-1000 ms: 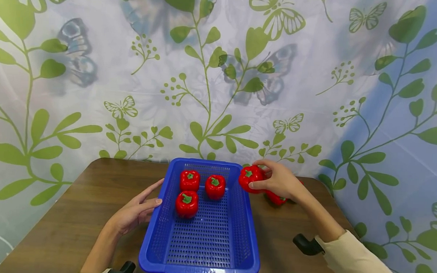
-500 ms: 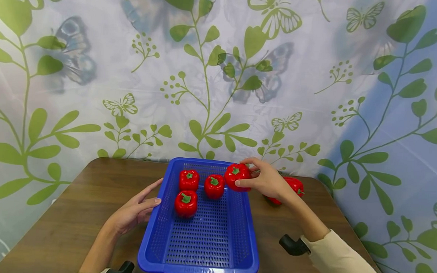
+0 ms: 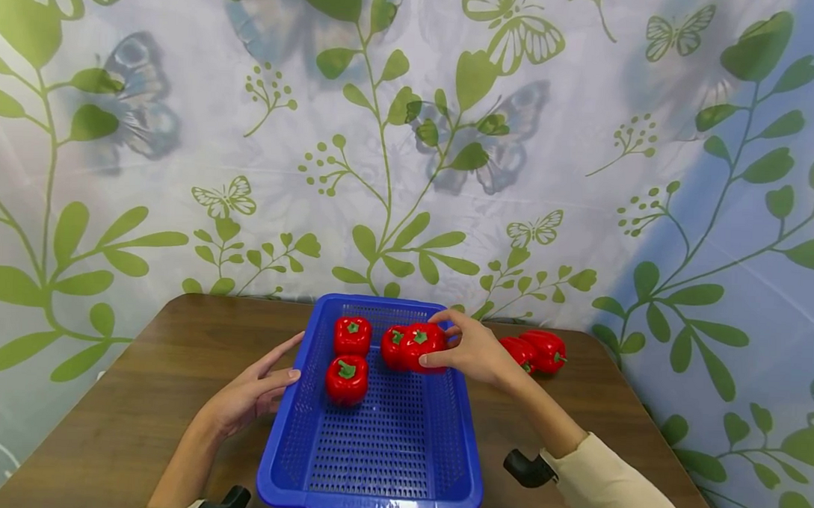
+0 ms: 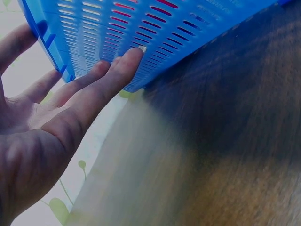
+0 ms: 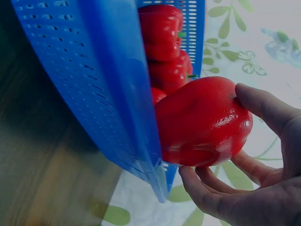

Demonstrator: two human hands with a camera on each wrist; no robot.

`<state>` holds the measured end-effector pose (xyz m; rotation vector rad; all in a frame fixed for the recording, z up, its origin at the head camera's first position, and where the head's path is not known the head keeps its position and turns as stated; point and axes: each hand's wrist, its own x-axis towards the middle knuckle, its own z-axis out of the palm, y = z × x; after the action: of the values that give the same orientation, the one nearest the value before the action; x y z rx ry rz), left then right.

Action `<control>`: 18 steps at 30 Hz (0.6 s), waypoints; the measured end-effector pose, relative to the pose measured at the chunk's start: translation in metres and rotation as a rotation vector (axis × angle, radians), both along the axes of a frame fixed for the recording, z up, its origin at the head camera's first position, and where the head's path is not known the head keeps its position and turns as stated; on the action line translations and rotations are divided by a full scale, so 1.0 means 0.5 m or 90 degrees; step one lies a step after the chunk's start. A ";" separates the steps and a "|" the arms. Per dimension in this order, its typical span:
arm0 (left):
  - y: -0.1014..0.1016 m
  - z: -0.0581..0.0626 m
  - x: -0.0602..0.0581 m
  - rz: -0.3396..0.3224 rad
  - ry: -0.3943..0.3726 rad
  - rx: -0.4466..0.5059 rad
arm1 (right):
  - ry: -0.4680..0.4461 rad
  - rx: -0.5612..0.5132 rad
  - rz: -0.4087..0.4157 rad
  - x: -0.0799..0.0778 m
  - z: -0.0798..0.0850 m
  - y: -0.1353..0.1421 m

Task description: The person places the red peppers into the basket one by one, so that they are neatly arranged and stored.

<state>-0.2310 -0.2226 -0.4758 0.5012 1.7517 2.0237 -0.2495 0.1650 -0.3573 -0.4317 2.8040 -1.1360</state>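
A red bell pepper (image 3: 422, 348) with a green stem is held in my right hand (image 3: 474, 352) over the far right part of the blue perforated basket (image 3: 371, 505). In the right wrist view, thumb and fingertips grip that pepper (image 5: 204, 122) from its side, just over the basket rim. It partly covers another pepper (image 3: 390, 348) inside the basket. Two more peppers, one at the back (image 3: 352, 336) and one in front of it (image 3: 346, 380), stand along the left side. My left hand (image 3: 243, 398) rests against the basket's left side, its fingers extended at the perforated wall (image 4: 160, 47).
On the brown wooden table (image 3: 153, 395), two red peppers lie right of the basket, one pepper (image 3: 545, 351) partly beside another pepper (image 3: 516, 352). A patterned curtain (image 3: 410, 172) hangs behind the table. Black wrist mounts (image 3: 529, 467) sit at both sleeves.
My right hand has carried its pepper left from outside the right rim to over the basket, uncovering the two peppers on the table. The left hand and basket have stayed nearly still.
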 end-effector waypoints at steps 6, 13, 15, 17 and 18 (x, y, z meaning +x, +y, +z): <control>0.004 -0.003 0.004 0.001 -0.001 0.002 | -0.010 -0.006 -0.002 0.004 -0.015 -0.003; 0.007 -0.004 0.011 0.008 0.001 -0.001 | -0.013 -0.009 0.007 0.006 -0.029 -0.006; 0.007 -0.003 0.012 0.010 0.001 -0.004 | -0.015 -0.013 0.010 0.005 -0.033 -0.008; 0.008 -0.003 0.013 0.011 0.001 -0.005 | -0.016 -0.015 0.013 0.005 -0.037 -0.010; 0.008 -0.002 0.013 0.011 0.001 -0.006 | -0.017 -0.015 0.013 0.006 -0.039 -0.011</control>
<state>-0.2247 -0.2185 -0.4770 0.4862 1.7719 2.0268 -0.2467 0.1593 -0.3766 -0.4422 2.7603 -1.1640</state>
